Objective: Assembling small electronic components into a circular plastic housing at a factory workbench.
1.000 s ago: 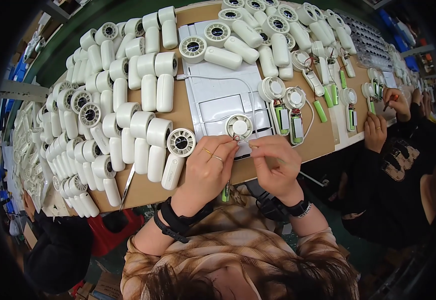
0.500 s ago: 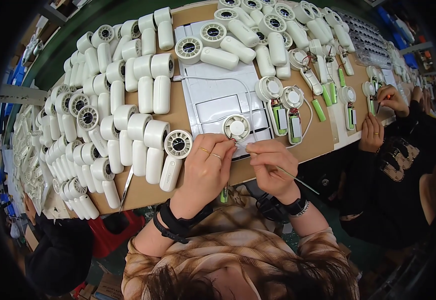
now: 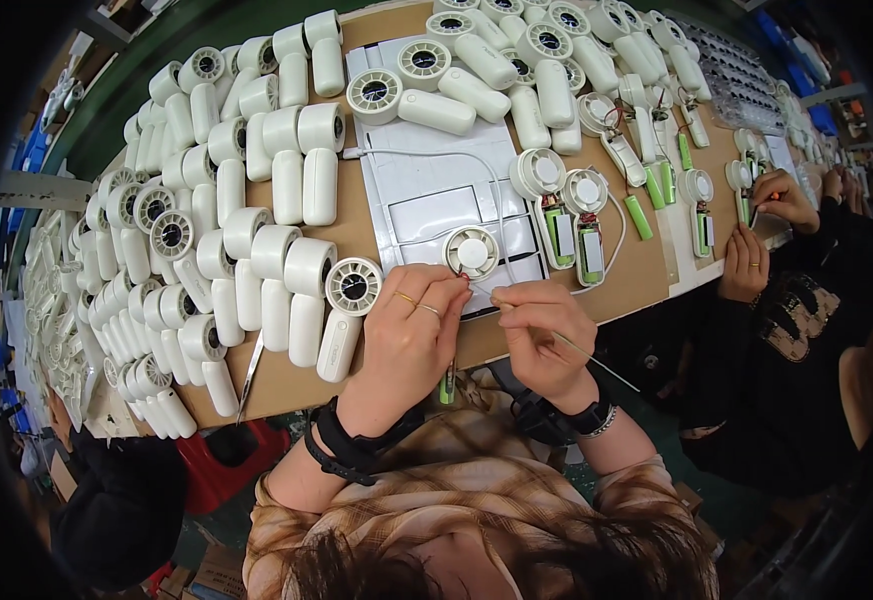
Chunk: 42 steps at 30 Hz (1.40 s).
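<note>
My left hand [image 3: 412, 325] is closed on an open, white handheld fan [image 3: 471, 253]. Its round head sticks out past my fingertips, and a green battery end [image 3: 447, 388] shows below the palm. A bit of red shows at my left fingertips, too small to make out. In my closed right hand [image 3: 549, 335] is a thin stick-like tool [image 3: 597, 360], whose rear end slants down to the right. The right fingertips are just right of the fan head. Most of the fan's body is hidden by my left hand.
Rows of assembled white fans [image 3: 317, 190] fill the table's left side. Two opened fans with batteries [image 3: 560, 240] and a white cable [image 3: 457, 155] lie beyond my hands. Tweezers [image 3: 251, 375] rest at the front edge. At right, a co-worker's hands [image 3: 747, 262] handle another fan.
The whole view has shifted slightly. My left fingertips have moved a little at the fan head, and a bit of red now shows there. My right hand stays nearly still.
</note>
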Tool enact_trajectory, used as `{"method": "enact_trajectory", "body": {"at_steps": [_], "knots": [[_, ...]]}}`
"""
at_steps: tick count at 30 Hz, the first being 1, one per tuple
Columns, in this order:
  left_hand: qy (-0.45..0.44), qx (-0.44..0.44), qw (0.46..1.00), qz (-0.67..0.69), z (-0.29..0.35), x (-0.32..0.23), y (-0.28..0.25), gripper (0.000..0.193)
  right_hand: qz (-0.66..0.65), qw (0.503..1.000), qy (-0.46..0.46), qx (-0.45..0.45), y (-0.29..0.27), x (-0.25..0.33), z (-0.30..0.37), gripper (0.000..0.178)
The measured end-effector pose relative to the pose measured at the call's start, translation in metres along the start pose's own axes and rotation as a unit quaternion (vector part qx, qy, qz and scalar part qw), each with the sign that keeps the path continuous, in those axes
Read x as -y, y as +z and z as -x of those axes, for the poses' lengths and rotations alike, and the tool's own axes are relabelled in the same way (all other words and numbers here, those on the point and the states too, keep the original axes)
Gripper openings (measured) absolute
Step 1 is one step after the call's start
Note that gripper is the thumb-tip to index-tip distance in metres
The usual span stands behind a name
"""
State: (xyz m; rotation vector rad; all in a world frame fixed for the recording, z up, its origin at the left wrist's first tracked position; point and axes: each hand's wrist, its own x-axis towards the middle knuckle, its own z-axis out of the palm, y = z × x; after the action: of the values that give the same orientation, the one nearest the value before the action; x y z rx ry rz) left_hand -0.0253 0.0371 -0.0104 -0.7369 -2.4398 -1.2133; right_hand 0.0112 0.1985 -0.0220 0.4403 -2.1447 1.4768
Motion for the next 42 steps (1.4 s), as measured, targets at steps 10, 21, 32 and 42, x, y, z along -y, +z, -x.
{"method": "enact_trajectory", "body": {"at_steps": [10,21,32,42], "knots": [[-0.012,0.002,1.000,-0.016,-0.003,-0.003,-0.002,0.024,-0.003,0.999,-0.021,0.035,-0.003,-0.005,-0.003,0.018],[0.000,-0.021,1.000,-0.001,0.003,0.003,0.002,0.024,0.009,0.999,-0.040,0.031,-0.011,-0.003,-0.005,0.020],[0.007,-0.033,0.999,0.004,0.003,0.004,0.002,0.022,0.042,0.996,-0.058,0.048,-0.010,-0.002,-0.005,0.022],[-0.001,-0.009,1.000,-0.023,0.001,-0.001,0.001,0.021,-0.039,0.998,0.045,0.026,-0.016,-0.011,-0.002,0.019]]}}
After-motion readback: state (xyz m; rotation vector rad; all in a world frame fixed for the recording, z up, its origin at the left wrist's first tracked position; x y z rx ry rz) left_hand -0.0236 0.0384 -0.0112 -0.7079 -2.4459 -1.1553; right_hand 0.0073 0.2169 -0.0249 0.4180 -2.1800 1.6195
